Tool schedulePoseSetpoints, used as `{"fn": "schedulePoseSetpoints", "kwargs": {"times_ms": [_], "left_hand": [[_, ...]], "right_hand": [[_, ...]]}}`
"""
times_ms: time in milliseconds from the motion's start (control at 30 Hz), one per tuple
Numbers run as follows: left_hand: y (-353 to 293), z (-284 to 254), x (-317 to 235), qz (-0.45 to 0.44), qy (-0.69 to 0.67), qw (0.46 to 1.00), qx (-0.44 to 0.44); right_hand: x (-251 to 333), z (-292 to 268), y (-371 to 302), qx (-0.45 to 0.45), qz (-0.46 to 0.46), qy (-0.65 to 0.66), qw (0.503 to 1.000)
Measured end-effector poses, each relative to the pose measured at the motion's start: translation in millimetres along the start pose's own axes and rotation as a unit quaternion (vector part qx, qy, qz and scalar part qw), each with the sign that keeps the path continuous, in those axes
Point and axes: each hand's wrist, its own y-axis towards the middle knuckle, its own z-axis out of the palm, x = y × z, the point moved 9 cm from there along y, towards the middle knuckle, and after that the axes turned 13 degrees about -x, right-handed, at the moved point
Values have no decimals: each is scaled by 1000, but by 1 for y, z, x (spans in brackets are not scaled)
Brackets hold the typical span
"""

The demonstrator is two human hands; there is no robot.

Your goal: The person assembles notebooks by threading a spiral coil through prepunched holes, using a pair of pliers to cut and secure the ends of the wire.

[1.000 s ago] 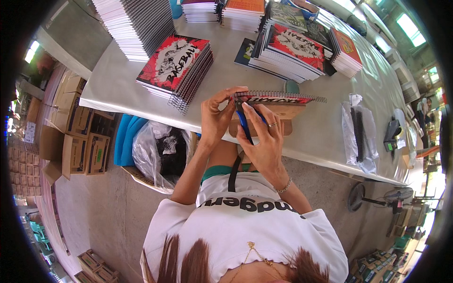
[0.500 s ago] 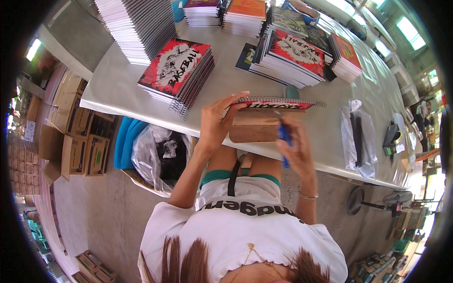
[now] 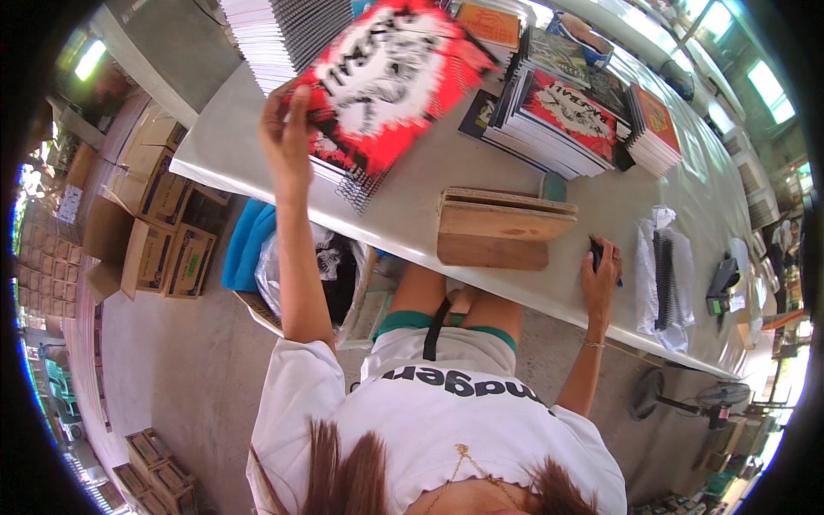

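Note:
My left hand (image 3: 287, 133) is closed on one edge of a red, white and black notebook (image 3: 390, 73), raised and slightly blurred. It hangs over a stack of spiral-bound notebooks (image 3: 330, 159), covering most of it. On the table's near right, my right hand (image 3: 601, 270) is closed around a small blue and black hand tool (image 3: 596, 251); the fingers cover most of it, so its exact kind is hidden. Between the two hands stands a wooden block holder (image 3: 506, 221), with nothing leaning on it.
Tall notebook piles (image 3: 257, 43) rise at the back left. More notebook stacks (image 3: 562, 112) stand at the back right. A plastic bag of black coils (image 3: 663, 275) lies right of my right hand. Below the table's left edge is a box with a plastic liner (image 3: 270, 270).
My left hand has lifted the notebook off the wooden holder and swung it left over the stack, its cover now facing up. My right hand has moved right with the tool, down to the table.

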Motion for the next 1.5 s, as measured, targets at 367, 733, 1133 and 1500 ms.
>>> {"fn": "schedulePoseSetpoints", "kwargs": {"times_ms": [367,733,1133,1500], "left_hand": [[34,-69,55,118,285,946,-100],[30,-95,89,119,375,913,-106],[-40,-46,-9,240,314,904,-161],[-144,41,-17,221,183,958,25]], "right_hand": [[-15,11,31,-4,-18,-43,999],[-14,55,185,-40,111,286,951],[-60,37,198,-108,114,353,922],[-43,3,60,-74,207,735,642]]}}
